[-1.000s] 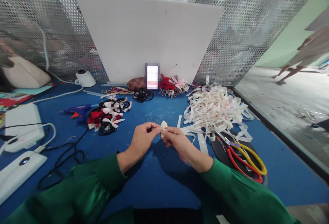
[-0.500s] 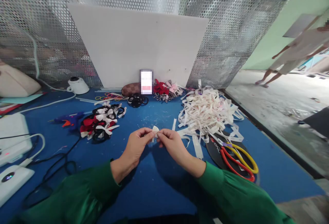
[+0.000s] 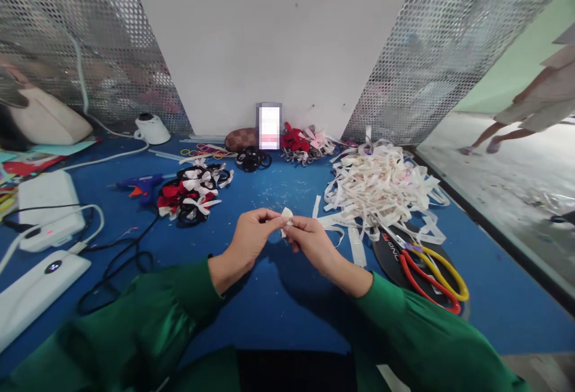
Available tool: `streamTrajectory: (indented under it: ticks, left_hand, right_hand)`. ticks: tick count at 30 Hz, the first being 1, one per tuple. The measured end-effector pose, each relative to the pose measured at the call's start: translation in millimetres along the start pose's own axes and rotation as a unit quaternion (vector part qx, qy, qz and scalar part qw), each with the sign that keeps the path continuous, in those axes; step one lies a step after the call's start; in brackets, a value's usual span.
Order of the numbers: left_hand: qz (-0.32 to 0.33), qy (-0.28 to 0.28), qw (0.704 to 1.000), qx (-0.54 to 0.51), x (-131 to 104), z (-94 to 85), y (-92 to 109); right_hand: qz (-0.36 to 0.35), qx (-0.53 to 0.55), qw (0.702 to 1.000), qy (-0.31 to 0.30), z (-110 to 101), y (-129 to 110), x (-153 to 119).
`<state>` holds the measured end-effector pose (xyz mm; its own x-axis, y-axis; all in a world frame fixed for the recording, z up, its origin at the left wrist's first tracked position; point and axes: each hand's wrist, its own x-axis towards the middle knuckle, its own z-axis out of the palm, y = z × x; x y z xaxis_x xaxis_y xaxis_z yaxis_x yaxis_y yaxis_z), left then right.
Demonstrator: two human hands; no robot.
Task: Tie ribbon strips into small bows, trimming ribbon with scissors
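Observation:
A small piece of cream ribbon [image 3: 286,213] is pinched between both hands above the blue table [image 3: 269,311]. My left hand [image 3: 252,237] grips its left side with thumb and forefinger. From the right, my right hand [image 3: 313,241] pinches it too, with the fingertips nearly meeting. How the ribbon is folded is mostly hidden by the fingers. Loose cream ribbon strips [image 3: 381,185] lie in a heap to the right. Scissors [image 3: 431,272] with red and yellow handles rest on a dark round disc [image 3: 389,258] beside the right forearm.
Finished-looking bow hair ties [image 3: 191,191] lie in a pile at left, beside a blue glue gun [image 3: 144,185] with its black cord. White power banks [image 3: 40,293] sit at far left. A phone [image 3: 269,127] leans on a white board [image 3: 269,50]. A person [image 3: 530,101] walks at right.
The view has tilted down and turned slightly left, so the table things appear shifted right and up. Both hands keep pinching the ribbon. The person at right has changed stride.

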<state>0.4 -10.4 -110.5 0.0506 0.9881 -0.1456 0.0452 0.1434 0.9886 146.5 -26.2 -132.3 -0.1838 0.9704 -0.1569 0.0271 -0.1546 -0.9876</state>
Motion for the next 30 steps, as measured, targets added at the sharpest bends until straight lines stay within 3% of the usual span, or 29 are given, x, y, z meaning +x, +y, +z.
streamTrajectory:
  ticks: [3,7,11,15,21,30]
  left_hand:
    - [0.056,0.025,0.996,0.063,-2,0.2,1]
    - [0.045,0.013,0.998,0.048,-2,0.9,-2]
    - [0.026,-0.004,1.000,0.008,-1,1.6,-4]
    - [-0.010,-0.030,0.998,-0.053,1,0.7,-1]
    - [-0.087,-0.056,0.981,-0.164,2,-2.1,3]
    - [-0.021,-0.028,0.997,-0.063,3,-3.0,4]
  right_hand:
    - [-0.064,-0.087,0.994,0.031,-1,-2,-5]
    - [-0.156,-0.186,0.968,0.054,-2,-3,-9]
    - [-0.142,-0.168,0.975,0.044,-1,-5,-10]
    - [-0.070,-0.076,0.994,0.034,1,-9,-10]
    - [-0.046,0.019,0.996,0.075,-1,-11,-6]
    - [-0.073,0.023,0.993,0.089,-6,-18,-5]
